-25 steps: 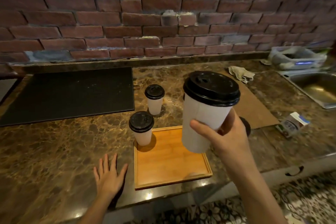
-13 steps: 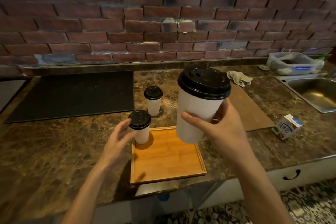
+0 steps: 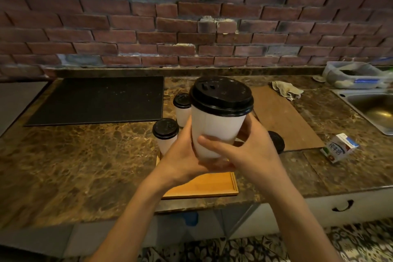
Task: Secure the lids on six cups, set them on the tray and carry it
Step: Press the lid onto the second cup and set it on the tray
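Much of the wooden tray [image 3: 204, 185] is hidden: only its near edge and near right corner show beneath the two hands and the large white cup [image 3: 214, 132] they hold up above it. The left hand [image 3: 182, 155] curls round the cup's lower left side and under its base, and the right hand [image 3: 244, 151] wraps the right side with the thumb laid across the front, so both grip it. The cup is upright, and a black lid [image 3: 221, 95] sits on its rim and shuts off any sight of what is inside. At the tray's far left corner stands a small lidded cup [image 3: 165, 134]; the left hand covers its base, so whether it stands on the tray or just beside it cannot be told. A second small lidded cup [image 3: 182, 108] stands on the marble counter [image 3: 85, 159] beyond the tray, half hidden behind the held cup. Just right of the tray a black round thing [image 3: 276, 141] shows past the right wrist, perhaps a loose lid. Beyond it lies a brown board [image 3: 282, 117] with a crumpled rag [image 3: 287, 89] at its far end. Far left of the tray lies a black mat [image 3: 100, 100]. Well to the tray's right a small carton [image 3: 339, 147] lies on its side, and past it a steel sink [image 3: 374, 108] is cut off by the frame edge. Behind the sink a clear plastic tub [image 3: 353, 74] holds something dark that is too dim to make out.
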`<action>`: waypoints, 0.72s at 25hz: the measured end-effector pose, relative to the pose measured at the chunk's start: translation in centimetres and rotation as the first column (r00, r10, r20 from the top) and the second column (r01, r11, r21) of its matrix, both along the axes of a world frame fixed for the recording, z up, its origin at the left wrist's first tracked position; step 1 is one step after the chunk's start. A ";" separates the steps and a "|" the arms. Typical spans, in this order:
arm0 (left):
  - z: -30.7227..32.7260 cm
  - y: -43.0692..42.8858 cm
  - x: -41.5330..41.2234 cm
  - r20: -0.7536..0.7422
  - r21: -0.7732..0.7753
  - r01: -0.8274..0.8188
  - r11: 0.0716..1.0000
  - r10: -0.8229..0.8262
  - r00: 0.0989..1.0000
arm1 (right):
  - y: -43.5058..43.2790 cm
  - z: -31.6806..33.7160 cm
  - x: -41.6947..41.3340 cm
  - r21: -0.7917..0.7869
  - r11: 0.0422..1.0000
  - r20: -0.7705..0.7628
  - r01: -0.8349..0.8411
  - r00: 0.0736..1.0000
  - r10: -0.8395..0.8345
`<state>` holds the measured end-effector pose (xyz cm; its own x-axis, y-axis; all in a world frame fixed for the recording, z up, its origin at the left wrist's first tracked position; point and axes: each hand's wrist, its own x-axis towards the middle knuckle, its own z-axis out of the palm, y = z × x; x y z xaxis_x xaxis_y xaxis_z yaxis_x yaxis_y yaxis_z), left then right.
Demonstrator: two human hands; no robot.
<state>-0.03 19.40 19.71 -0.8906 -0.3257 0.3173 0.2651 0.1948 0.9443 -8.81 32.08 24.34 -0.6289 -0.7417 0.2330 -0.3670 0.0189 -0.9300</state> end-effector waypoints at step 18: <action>0.9 1.2 1.1 -0.109 -0.037 -0.386 0.922 0.381 0.918 | -5.6 9.9 2.6 0.382 0.897 -0.678 0.224 0.727 0.107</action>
<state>1.07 20.64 20.59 -0.6647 -0.6150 0.4241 0.2498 0.3521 0.9020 -6.18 26.53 34.27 -0.4721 -0.8326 0.2898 -0.8661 0.3769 -0.3282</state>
